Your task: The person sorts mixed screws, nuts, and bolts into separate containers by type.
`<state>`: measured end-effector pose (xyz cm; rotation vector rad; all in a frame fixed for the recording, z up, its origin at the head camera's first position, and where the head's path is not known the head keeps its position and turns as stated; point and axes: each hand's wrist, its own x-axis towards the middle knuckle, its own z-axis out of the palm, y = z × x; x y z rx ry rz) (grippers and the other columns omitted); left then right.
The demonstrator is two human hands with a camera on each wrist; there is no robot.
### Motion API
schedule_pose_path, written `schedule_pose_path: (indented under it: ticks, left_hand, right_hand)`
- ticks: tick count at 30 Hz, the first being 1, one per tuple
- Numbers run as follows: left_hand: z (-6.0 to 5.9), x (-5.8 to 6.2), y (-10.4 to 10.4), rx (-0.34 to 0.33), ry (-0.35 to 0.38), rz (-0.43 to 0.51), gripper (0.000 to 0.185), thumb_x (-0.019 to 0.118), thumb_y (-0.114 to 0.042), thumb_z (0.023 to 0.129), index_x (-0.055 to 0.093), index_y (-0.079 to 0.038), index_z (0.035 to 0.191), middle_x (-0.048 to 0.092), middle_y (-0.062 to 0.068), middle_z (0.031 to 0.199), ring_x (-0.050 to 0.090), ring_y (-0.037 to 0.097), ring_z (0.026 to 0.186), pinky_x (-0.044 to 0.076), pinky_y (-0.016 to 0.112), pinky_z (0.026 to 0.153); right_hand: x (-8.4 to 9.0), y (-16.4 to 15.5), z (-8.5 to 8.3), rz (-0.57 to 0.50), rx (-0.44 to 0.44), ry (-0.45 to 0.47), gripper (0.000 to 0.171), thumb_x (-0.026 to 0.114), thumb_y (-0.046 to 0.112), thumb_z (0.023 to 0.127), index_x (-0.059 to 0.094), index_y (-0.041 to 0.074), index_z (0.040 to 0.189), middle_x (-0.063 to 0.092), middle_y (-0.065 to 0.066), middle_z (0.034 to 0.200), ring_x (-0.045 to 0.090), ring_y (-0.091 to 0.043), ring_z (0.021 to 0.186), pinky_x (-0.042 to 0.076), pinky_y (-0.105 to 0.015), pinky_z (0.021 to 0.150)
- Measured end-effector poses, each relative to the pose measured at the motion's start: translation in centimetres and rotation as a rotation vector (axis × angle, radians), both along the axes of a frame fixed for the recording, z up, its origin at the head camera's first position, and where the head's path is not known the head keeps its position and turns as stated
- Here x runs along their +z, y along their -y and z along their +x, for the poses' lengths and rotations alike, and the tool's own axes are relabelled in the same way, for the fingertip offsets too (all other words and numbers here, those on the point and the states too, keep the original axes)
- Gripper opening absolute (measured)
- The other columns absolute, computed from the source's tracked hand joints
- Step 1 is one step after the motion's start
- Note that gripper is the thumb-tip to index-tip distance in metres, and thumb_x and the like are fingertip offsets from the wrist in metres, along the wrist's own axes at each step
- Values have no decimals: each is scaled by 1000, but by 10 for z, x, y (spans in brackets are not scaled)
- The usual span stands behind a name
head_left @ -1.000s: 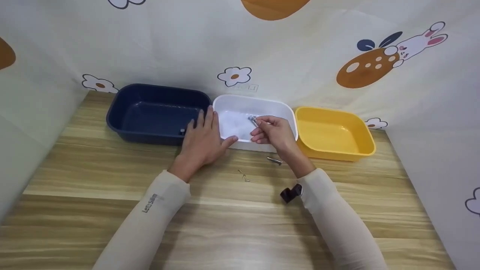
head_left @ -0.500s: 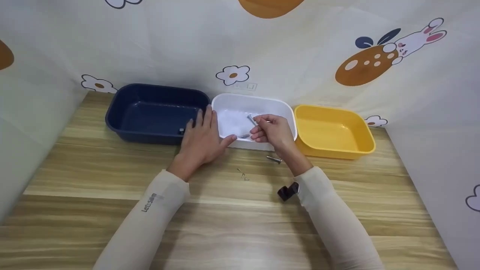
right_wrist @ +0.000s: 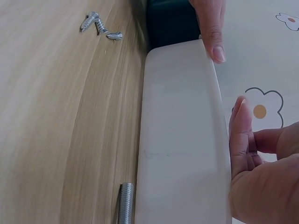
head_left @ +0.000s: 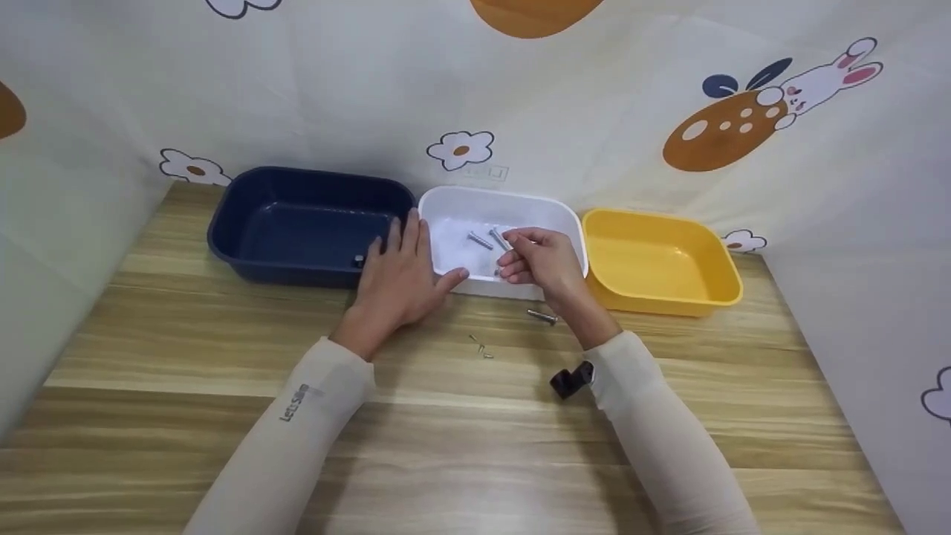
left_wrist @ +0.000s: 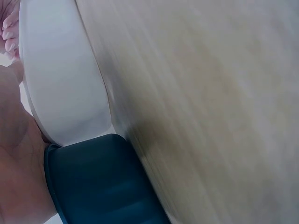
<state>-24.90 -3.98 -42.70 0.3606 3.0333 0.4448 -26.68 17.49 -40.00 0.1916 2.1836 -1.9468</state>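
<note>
The near counter (head_left: 475,461) gives room between the sleeves (head_left: 275,453). Farther in, small screws (right_wrist: 100,26) and a loose bolt (head_left: 541,316) lie before the white bin (head_left: 483,287); right fingers (head_left: 536,236) block its right half, left fingers (head_left: 410,232) its left edge; the yellow bin (head_left: 669,305) is open above.

Navy bin (head_left: 297,273), white bin (head_left: 455,241), yellow bin (head_left: 661,301), silvery bolt (head_left: 498,237), flower-printed pale backdrop (head_left: 356,89), wood-grained tabletop (head_left: 461,446).

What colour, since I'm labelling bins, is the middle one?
White; the middle bin, with the right hand over it, shows best in the head view.
</note>
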Motion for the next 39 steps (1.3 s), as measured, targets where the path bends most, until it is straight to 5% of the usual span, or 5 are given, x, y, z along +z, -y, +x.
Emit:
schedule_pose_path:
  ticks: [17, 39]
  left_hand:
    - [0, -1, 1, 4, -12, 17, 106, 27, -80, 87, 9, -1, 155, 1, 16, 163, 7, 40, 149, 15, 59, 117]
    - [0, -1, 1, 9, 2, 14, 106, 30, -79, 88, 7, 0, 155, 0, 16, 163, 7, 39, 149, 14, 59, 117]
  right_hand:
    - [-2, -7, 1, -135, 9, -21, 32, 46, 12, 103, 58, -9, 123, 65, -7, 68, 62, -14, 52, 56, -23, 52]
    - [3, -7, 3, -134, 31, -2, 28, 47, 14, 103, 61, -4, 119, 66, -7, 70, 63, -14, 54, 56, -23, 54]
